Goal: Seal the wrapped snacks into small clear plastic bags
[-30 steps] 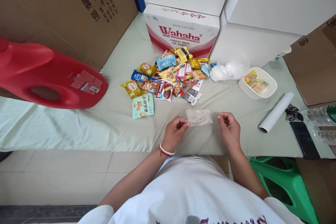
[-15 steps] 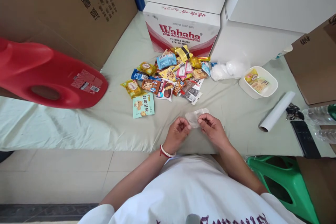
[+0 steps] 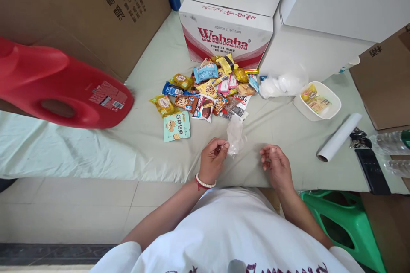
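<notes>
Head view: your left hand (image 3: 212, 163) has its fingers pinched on the near left edge of a clear plastic bag (image 3: 235, 135), just above the surface (image 3: 147, 149). Your right hand (image 3: 279, 167) is to the right, apart from the bag, fingers loosely curled, released, nothing visible in them. Bag sits between the hands and the snack pile (image 3: 208, 89), its far end close to the pile's near right edge. Green snack packet (image 3: 177, 126) lies at the pile's near left. White box (image 3: 227, 36) stands behind the pile. Right of the pile: white plastic bundle (image 3: 280, 86), then a tub (image 3: 312, 113) with packets inside. White roll (image 3: 339, 137) nearer right, phone (image 3: 372, 170) beyond it. Red jug (image 3: 80, 98) far left.
</notes>
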`<act>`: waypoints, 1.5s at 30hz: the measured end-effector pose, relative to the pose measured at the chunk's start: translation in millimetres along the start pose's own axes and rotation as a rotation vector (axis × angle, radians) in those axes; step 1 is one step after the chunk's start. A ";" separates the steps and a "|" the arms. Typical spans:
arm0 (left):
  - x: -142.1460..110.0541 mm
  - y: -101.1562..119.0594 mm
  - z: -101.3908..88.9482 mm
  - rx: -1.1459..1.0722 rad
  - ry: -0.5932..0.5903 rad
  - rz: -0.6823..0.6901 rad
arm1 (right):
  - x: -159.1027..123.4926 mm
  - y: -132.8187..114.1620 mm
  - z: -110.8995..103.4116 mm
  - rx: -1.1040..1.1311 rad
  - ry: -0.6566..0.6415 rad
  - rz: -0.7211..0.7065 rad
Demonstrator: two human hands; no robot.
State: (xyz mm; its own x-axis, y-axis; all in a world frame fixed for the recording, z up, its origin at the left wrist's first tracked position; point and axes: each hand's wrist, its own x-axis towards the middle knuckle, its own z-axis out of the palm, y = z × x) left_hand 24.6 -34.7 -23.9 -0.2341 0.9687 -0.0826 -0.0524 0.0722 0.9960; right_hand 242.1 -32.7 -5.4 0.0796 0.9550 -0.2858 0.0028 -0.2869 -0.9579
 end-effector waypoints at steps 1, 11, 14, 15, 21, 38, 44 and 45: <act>-2.7 1.5 0.6 0.083 -0.012 0.081 | 0.4 -5.1 1.7 -0.005 0.005 -0.022; -3.8 -1.4 -5.3 0.057 0.003 0.052 | 34.4 -16.9 44.0 -0.018 -0.074 -0.022; 0.5 -8.8 -15.6 -0.079 -0.036 -0.045 | 32.0 -10.6 38.7 0.223 -0.056 0.108; 0.5 -10.3 -16.3 -0.095 -0.074 -0.058 | 29.9 -10.2 37.5 0.264 -0.073 0.153; 10.8 -7.3 -6.9 -0.035 -0.277 -0.076 | 20.5 -24.2 31.4 0.259 -0.177 0.258; 4.8 60.7 17.3 0.420 -0.289 0.484 | -8.5 9.9 3.3 -0.213 0.014 0.004; 5.0 45.7 34.1 0.853 -0.503 0.486 | -12.6 6.0 -0.2 -0.345 0.018 -0.088; 7.6 40.8 35.4 0.919 -0.492 0.437 | -12.4 6.4 -0.3 -0.349 0.019 -0.084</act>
State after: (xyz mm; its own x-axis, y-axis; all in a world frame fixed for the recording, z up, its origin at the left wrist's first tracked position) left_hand 55.1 -16.0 17.4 0.3612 0.9272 0.0990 0.7218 -0.3452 0.5998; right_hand 241.3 -46.4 -8.0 0.0829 0.9756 -0.2031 0.3499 -0.2193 -0.9108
